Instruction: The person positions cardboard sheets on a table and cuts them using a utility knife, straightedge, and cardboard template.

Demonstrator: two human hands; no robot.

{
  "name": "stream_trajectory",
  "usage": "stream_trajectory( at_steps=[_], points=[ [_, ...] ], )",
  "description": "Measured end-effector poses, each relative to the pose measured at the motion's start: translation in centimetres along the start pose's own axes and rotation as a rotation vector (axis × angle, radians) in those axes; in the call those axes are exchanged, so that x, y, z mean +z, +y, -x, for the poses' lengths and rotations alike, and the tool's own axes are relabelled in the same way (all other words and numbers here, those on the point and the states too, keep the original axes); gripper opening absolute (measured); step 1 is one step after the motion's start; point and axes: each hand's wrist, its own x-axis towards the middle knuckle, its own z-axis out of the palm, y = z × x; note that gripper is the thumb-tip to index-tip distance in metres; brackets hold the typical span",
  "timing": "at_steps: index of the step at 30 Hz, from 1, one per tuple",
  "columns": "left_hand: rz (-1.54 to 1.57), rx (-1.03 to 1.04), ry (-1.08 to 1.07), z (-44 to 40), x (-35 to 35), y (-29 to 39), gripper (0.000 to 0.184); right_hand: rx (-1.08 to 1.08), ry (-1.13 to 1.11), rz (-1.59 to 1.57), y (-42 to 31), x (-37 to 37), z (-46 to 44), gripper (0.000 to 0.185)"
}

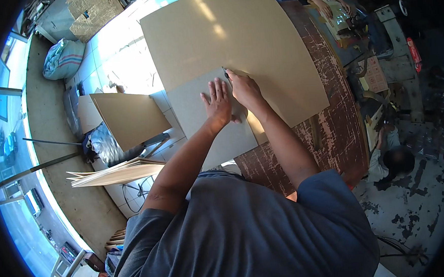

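A large tan cardboard sheet (185,44) lies over the worn brown table (333,126). On its near left part rests a smaller greyish board (201,134). My left hand (219,104) is laid on the smaller board, fingers spread and pointing away from me. Just right of it, my right hand (245,88) is closed around a utility knife (226,73), most of which the fingers hide. The knife's tip is by the smaller board's far right corner, over the tan sheet.
Folded cardboard (129,119) and a stack of thin sheets (117,173) stand left of the table. A white sack (64,58) sits on the tiled floor by the wall. Two other people work at right, one person's hands (326,7) at top, another person (393,161) lower down.
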Motion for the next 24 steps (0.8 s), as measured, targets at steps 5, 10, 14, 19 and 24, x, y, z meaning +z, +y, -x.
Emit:
stream_trajectory(
  at_steps=[5,10,14,19,24],
  points=[
    [0.011,-0.019,-0.026,0.1,-0.7,0.3,0.15,0.042,-0.066,0.022,-0.4,-0.5,1.1,0.041],
    [0.017,-0.01,-0.028,0.1,-0.8,0.2,0.15,0.088,-0.082,-0.006,-0.4,-1.7,0.8,0.041],
    [0.022,-0.005,-0.008,0.2,-0.5,0.2,0.15,0.083,0.012,-0.023,-0.2,-1.5,0.0,0.042],
    [0.034,-0.031,-0.027,0.0,-0.6,0.3,0.151,0.029,0.02,0.035,0.7,0.8,-1.0,0.049],
    [0.036,-0.025,-0.033,0.1,-0.5,0.1,0.149,0.059,-0.014,0.025,-0.3,0.5,-0.9,0.04]
  ],
)
